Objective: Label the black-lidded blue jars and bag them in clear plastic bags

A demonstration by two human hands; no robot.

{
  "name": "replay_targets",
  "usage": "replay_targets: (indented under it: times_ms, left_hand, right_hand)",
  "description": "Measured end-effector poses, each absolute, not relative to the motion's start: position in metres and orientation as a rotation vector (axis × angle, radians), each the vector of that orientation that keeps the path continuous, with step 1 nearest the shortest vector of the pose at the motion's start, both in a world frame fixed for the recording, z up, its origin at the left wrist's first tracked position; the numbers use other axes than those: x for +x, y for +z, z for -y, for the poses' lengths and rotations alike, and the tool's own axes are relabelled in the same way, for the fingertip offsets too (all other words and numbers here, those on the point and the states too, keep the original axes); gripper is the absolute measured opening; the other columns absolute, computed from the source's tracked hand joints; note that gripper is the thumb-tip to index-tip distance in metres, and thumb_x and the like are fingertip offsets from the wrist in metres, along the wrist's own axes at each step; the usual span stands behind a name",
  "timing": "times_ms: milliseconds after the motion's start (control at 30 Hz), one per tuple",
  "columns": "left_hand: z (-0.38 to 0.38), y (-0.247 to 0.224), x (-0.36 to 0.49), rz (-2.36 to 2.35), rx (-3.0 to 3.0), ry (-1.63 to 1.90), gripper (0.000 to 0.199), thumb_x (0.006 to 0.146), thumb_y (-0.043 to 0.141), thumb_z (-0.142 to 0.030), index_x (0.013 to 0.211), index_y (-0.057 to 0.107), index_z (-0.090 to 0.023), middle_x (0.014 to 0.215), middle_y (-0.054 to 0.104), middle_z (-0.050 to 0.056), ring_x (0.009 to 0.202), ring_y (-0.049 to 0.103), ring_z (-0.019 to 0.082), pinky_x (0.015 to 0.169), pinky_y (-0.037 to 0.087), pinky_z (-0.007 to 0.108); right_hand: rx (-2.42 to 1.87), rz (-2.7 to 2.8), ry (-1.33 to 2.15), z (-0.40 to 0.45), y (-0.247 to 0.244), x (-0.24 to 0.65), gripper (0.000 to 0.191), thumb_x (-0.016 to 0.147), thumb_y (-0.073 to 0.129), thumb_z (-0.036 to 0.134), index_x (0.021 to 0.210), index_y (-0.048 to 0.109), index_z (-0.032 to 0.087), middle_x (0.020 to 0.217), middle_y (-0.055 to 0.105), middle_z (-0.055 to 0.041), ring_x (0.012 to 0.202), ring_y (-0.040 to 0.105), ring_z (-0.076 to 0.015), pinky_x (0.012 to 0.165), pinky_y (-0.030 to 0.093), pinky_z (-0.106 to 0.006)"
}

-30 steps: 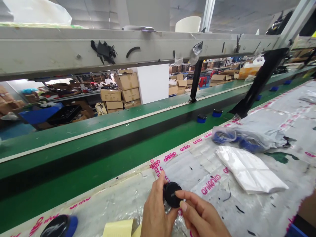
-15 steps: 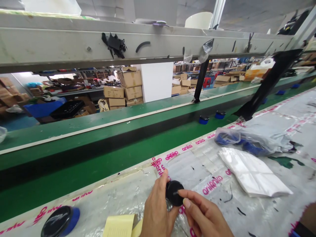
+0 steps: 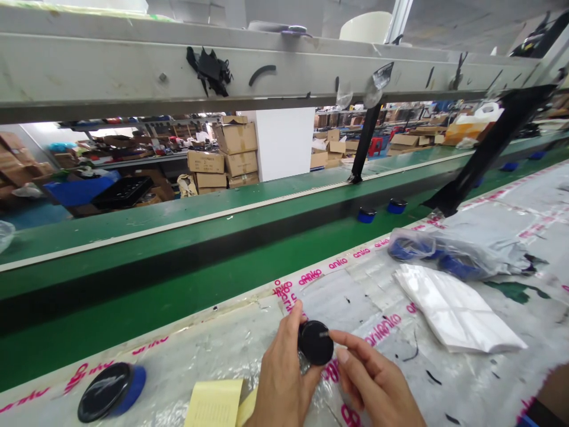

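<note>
A small round container with a glossy black top (image 3: 315, 343) sits in my left hand (image 3: 282, 370), with fingers and thumb wrapped around its side. A small pale mark shows on the black face. My right hand (image 3: 373, 376) is at the container's right edge, its index fingertip on or just beside the rim near that mark. The thumb stays a little apart from the index finger, with nothing visible between them. Under my left wrist lies a yellow sheet (image 3: 214, 403) with rows of faint print. Left of it on the table rests a blue round container with a black top (image 3: 109, 391).
Beyond the plastic-covered table (image 3: 262, 320) runs a green conveyor belt (image 3: 186, 284) carrying several blue containers (image 3: 366, 215). Right of my hands lie a white folded packet (image 3: 457, 311) and bagged blue items (image 3: 457, 261). A black-wrapped post (image 3: 480, 157) and overhead beam (image 3: 133, 71) cross the view.
My right index finger has moved from the middle of the black top out to its right edge, exposing the pale mark. My left hand keeps its hold.
</note>
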State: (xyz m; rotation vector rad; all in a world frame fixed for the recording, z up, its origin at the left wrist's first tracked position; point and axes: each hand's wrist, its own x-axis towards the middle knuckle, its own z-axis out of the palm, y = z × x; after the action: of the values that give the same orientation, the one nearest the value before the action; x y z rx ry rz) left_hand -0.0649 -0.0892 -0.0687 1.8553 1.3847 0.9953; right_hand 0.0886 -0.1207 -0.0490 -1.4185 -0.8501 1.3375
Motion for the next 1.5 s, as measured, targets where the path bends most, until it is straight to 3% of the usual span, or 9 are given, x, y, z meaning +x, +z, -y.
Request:
replay_targets:
  times_ms: [300,533,1500]
  left_hand:
    - [0.09,-0.07,-0.064,-1.392,1.862,1.002,0.081,0.085,0.069,-0.016,0.152,0.027,-0.033,0.133,0.059,0.006,0.118,0.062,0.023,0.101,0.05,0.038]
    - [0.09,-0.069,-0.065,-1.365,1.834,1.006,0.085,0.083,0.072,-0.017,0.152,0.025,-0.036,0.134,0.059,0.005,0.117,0.061,0.023,0.099,0.051,0.038]
    - [0.089,-0.069,-0.065,-1.4,1.81,0.985,0.085,0.082,0.071,-0.017,0.152,0.028,-0.034,0.133,0.06,0.006,0.117,0.062,0.025,0.1,0.051,0.04]
  right_hand:
    - [-1.367,0.768,1.334,0.115,-0.034,0.093,0.056,0.072,0.076,0.061,0.101,0.072,0.013,0.049,0.052,0.0053,0.043,0.04,-0.0073,0.045,0.03,-0.02]
    - [-1.337,0.746,1.474,0.118,-0.041,0.082,0.056,0.071,0.078,0.059,0.102,0.071,0.014,0.048,0.052,0.0062,0.038,0.037,-0.0051,0.042,0.025,-0.018]
    - [-1.382,0.795,1.446,0.117,-0.052,0.08,0.058,0.072,0.075,0.061,0.105,0.07,0.014,0.049,0.049,0.0072,0.039,0.034,-0.0065,0.04,0.023,-0.019]
